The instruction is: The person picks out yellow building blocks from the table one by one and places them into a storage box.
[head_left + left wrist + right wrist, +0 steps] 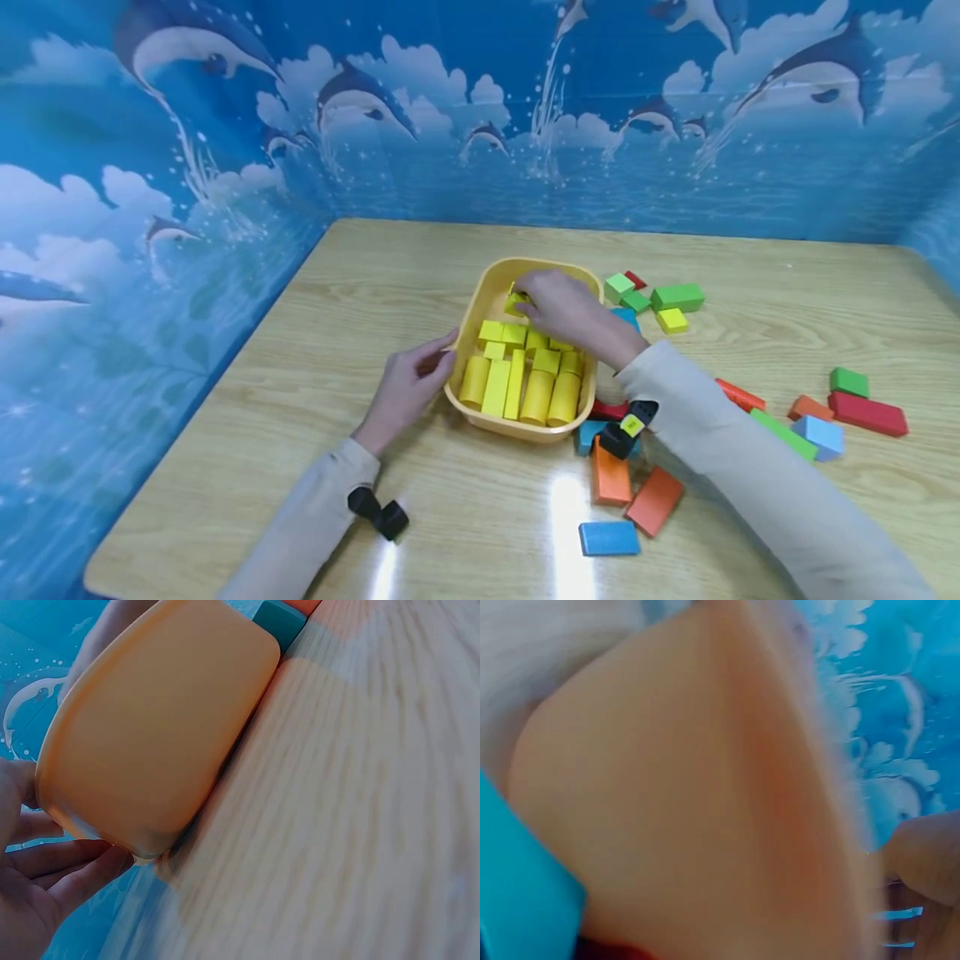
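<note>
A yellow plastic bin (517,430) stands on the table, with yellow blocks and cylinders (474,382) laid inside it. Reaching over its right side, my right hand (566,312) pinches a small yellow block (515,302) near the far left part of the bin. Its fingertips are partly hidden in the head view; in the right wrist view the bin wall (667,787) covers most of the hand (930,862). Outside the left wall, my left hand (411,382) touches the bin near its rim. The left wrist view has those fingers (82,881) extended against the bin's outer side.
Right of the bin lie green blocks (677,297), a yellow block (672,321) and several red, orange and blue blocks. Orange (612,475) and blue blocks (609,539) are nearer the front. A dolphin-print backdrop (450,125) borders the table's back and left.
</note>
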A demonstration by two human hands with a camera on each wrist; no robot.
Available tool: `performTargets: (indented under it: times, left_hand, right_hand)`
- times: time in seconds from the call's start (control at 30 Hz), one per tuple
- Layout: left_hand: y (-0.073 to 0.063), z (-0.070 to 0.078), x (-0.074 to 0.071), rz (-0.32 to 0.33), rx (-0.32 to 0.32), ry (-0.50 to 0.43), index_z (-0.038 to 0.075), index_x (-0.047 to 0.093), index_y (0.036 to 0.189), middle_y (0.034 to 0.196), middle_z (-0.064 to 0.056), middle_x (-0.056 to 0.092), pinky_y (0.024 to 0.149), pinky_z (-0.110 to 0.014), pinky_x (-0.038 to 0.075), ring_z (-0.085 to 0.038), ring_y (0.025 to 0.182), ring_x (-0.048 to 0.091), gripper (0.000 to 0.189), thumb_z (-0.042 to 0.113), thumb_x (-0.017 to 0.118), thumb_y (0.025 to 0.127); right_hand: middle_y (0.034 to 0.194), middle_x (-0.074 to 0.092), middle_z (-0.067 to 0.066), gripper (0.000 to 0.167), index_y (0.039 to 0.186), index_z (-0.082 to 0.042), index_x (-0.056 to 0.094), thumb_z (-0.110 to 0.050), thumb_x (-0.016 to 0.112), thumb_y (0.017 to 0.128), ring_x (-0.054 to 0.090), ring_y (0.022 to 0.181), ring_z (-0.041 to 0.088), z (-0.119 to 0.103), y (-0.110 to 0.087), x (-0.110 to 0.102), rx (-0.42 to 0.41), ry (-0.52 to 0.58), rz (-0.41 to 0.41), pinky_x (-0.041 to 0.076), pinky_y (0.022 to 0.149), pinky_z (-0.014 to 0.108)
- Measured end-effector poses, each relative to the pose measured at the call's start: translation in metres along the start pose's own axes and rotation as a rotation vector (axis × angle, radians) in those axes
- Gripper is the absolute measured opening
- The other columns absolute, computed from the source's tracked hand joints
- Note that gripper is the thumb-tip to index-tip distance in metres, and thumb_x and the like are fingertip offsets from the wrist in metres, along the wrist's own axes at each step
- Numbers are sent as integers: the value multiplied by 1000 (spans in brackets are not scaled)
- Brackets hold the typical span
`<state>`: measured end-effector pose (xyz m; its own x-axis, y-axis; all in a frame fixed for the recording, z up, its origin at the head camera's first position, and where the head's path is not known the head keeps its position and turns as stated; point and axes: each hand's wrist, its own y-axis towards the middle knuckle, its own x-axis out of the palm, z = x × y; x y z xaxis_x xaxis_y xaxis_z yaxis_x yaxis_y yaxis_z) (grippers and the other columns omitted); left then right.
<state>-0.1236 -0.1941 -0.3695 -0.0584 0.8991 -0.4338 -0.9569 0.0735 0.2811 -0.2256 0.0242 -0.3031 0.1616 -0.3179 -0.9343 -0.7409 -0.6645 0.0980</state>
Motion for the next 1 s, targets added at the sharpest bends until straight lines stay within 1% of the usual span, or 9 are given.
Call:
performTargets:
  times: [0.1,0.17,0.27,0.47,0.63,0.73,0.8,0.87,1.0]
  left_hand:
    - [1,0,0,-1,8,-1,-1,59,128,119,-20,65,85,-31,56,-29,99,68,34,9,60,95]
    - [1,1,1,-2,16,0,-1,59,128,120,-20,64,85,-31,56,-29,99,68,34,8,60,95]
    - [2,1,1,-9,22,-4,-2,59,127,121,-20,63,86,-31,56,-30,100,68,34,8,60,95]
    - [1,1,0,-8,6,0,-1,59,128,117,-21,65,85,-32,56,-29,100,68,34,8,59,96]
    - [1,1,1,-13,11,-7,-1,58,129,119,-21,64,86,-32,56,-30,100,68,34,10,59,96]
    - [2,1,1,-18,7,-7,-1,58,129,123,-19,63,87,-32,56,-28,102,67,35,11,59,97]
    - [2,1,2,-20,1,-4,0,58,130,125,-17,62,87,-31,55,-27,103,67,35,12,58,97]
    - [1,1,1,-15,-4,3,0,58,130,126,-16,62,87,-30,55,-27,103,67,35,12,59,97]
    - [1,0,2,-13,-12,8,1,58,130,125,-17,62,87,-29,55,-27,103,67,35,13,58,97]
  right_hand:
    - [102,68,14,20,111,-1,69,-9,58,96,62,85,22,2,6,10,-13,-56,-7,54,72,35]
    - [95,67,13,19,108,-1,70,-8,58,96,61,82,23,5,8,16,-29,-102,-12,54,72,35]
    - [91,65,13,20,107,-2,70,-6,53,97,57,80,25,7,8,22,-26,-147,-52,50,73,37]
    - [111,63,16,31,122,-5,66,-1,48,96,50,96,31,7,8,25,49,-171,-163,46,80,44]
    - [117,62,16,32,124,-3,64,-4,48,97,51,101,33,6,5,22,65,-187,-181,46,85,47]
    - [117,63,18,31,123,0,64,-3,46,98,56,103,34,9,0,16,34,-169,-115,51,87,46]
    - [118,64,20,32,123,2,63,-1,45,97,59,103,33,14,-4,9,21,-132,-44,53,84,43]
    - [115,65,20,31,121,4,64,0,46,96,62,98,32,22,-9,1,22,-96,41,55,76,40]
    - [109,66,20,27,116,2,67,-2,50,95,63,86,30,47,-23,-17,130,-43,177,54,64,39]
